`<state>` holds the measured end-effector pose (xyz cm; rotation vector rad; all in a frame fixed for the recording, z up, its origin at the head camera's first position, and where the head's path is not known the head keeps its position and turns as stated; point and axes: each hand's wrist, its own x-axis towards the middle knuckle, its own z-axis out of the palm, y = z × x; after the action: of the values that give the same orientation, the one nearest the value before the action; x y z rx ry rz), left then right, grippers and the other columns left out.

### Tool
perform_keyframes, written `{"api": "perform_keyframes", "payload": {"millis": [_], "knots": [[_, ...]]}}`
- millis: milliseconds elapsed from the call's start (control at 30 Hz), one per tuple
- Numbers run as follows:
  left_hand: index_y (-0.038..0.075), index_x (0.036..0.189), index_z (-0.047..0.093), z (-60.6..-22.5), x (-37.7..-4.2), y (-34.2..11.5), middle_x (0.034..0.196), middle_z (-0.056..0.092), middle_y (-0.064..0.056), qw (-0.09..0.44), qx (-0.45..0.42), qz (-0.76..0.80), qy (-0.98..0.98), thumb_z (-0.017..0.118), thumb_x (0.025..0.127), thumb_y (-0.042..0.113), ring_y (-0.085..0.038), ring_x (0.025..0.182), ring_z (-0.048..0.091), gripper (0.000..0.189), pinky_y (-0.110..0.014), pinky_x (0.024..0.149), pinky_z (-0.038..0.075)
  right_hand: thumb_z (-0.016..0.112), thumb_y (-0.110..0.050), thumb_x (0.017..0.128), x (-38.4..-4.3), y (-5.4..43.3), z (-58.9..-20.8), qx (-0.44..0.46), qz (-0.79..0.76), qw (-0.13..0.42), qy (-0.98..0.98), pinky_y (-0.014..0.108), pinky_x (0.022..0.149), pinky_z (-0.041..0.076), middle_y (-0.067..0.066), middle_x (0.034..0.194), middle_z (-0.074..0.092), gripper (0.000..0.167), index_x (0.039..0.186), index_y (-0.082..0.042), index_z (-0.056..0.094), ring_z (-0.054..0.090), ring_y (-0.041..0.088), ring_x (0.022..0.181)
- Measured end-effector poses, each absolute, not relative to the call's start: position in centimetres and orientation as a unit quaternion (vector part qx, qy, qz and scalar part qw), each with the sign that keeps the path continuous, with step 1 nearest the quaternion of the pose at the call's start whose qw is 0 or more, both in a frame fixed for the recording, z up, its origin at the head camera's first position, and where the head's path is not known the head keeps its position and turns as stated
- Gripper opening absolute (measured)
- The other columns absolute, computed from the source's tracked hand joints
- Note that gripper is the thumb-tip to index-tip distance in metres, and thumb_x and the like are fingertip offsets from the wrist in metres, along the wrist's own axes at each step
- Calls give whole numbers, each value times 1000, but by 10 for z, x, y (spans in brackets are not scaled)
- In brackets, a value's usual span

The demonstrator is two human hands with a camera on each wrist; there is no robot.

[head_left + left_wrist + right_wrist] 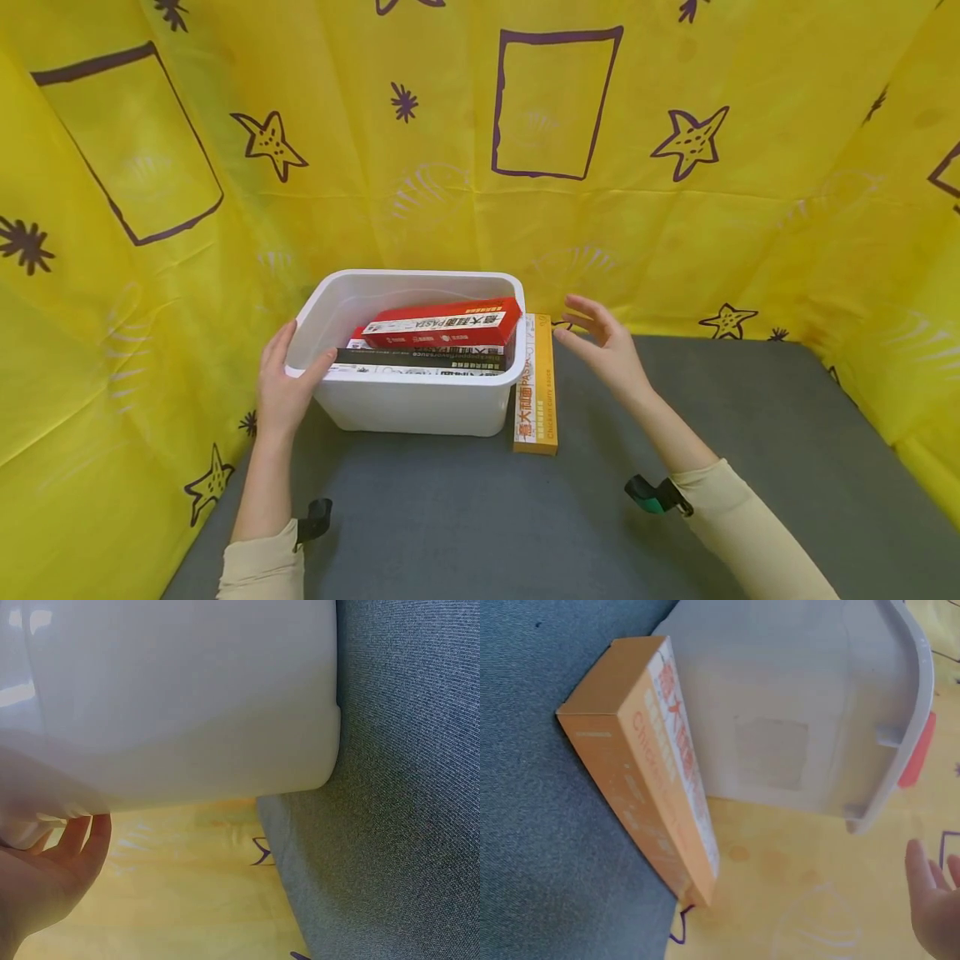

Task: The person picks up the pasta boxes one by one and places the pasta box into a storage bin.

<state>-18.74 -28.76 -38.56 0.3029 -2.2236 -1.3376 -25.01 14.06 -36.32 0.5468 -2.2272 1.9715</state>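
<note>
A white plastic bin (412, 408) stands on the grey surface with several pasta boxes inside. My left hand (283, 393) grips its left front corner, thumb over the rim and fingers along the outer side. On top in the bin lies a red pasta box (442, 325), slightly tilted. In front of it is a black-edged box (420, 358); the lower boxes are partly hidden. An orange chicken curry pasta box (536, 392) lies against the bin's right side on the surface. Above and to the right of that box my right hand (609, 354) hangs in the air, fingers apart, holding nothing.
Behind and on both sides hangs a yellow cloth (450, 217) with purple drawings, close to the bin's back. Grey fabric (450, 517) covers the table. Each wrist wears a black strap device (313, 518).
</note>
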Motion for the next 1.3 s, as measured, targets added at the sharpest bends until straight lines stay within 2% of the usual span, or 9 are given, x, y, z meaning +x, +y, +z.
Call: {"api": "perform_keyframes", "payload": {"millis": [300,467,667,800,933,1133,1300], "knots": [[20,149,42,-385,-187,-288,154,34,-6,264,108,-493,-822,73,83,32,-31,139,32,74,-59,110,24,70,-12,91,-246,141,-370,183,646,46,-740,23,92,48,6,141,50,54,140,-8,50,47,32,129],[22,150,42,-386,-188,-289,154,34,-5,264,109,-494,-822,73,83,33,-30,139,31,74,-59,110,23,70,-9,90,-242,132,-367,228,616,62,-751,36,99,47,8,140,51,52,138,-6,52,47,30,128],[21,150,42,-386,-187,-290,154,34,-5,266,113,-491,-822,73,83,32,-31,138,33,74,-59,110,24,79,-21,83,-243,107,-359,267,532,102,-797,45,102,43,3,135,55,58,135,-13,55,47,25,126],[21,149,42,-387,-188,-289,154,34,-6,266,112,-489,-823,73,83,32,-31,138,33,74,-60,109,24,82,-28,80,-250,93,-356,258,517,96,-810,44,105,40,1,134,54,64,137,-16,54,47,21,126],[22,150,41,-386,-188,-287,155,34,-6,260,112,-489,-825,73,83,34,-31,138,32,75,-61,109,24,83,-32,78,-257,86,-357,237,505,86,-825,46,106,38,7,136,53,68,138,-15,53,47,23,124],[22,150,41,-386,-187,-287,154,34,-5,260,114,-490,-824,73,83,34,-31,138,32,75,-60,109,25,82,-32,78,-263,82,-358,217,487,95,-841,47,104,41,5,135,54,66,137,-15,55,48,28,124],[22,150,41,-385,-187,-287,155,33,-5,260,115,-491,-824,73,83,34,-31,138,32,75,-60,109,25,80,-28,81,-269,82,-356,194,499,109,-837,44,104,40,5,134,56,61,135,-14,57,49,27,124]]}}
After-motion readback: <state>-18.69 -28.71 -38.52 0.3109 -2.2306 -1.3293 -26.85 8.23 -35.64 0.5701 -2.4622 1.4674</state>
